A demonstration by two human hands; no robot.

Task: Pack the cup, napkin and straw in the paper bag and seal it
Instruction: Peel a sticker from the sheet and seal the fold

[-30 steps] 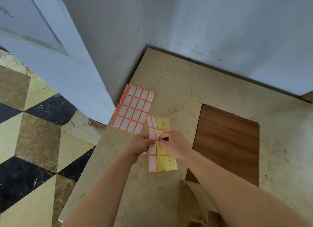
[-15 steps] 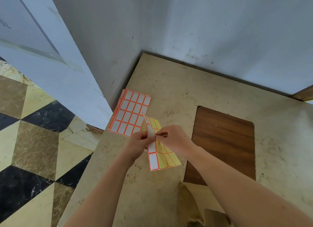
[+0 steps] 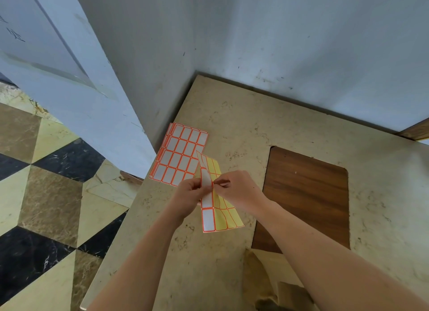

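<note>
The brown paper bag [image 3: 276,292] lay crumpled under the right forearm, nearer the person than both hands. The left hand [image 3: 188,200] pinched a partly used sticker sheet [image 3: 217,208]; the right hand [image 3: 239,192] pinched a label's edge. A full sticker stack [image 3: 180,154] lay just beyond the left hand.

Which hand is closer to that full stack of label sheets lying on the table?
Left. The left hand sits just below the stack of label sheets, nearly touching it; the right hand is farther off to its right.

Orange-bordered white label sheets [image 3: 180,154], yellow backing [image 3: 226,217]
</note>
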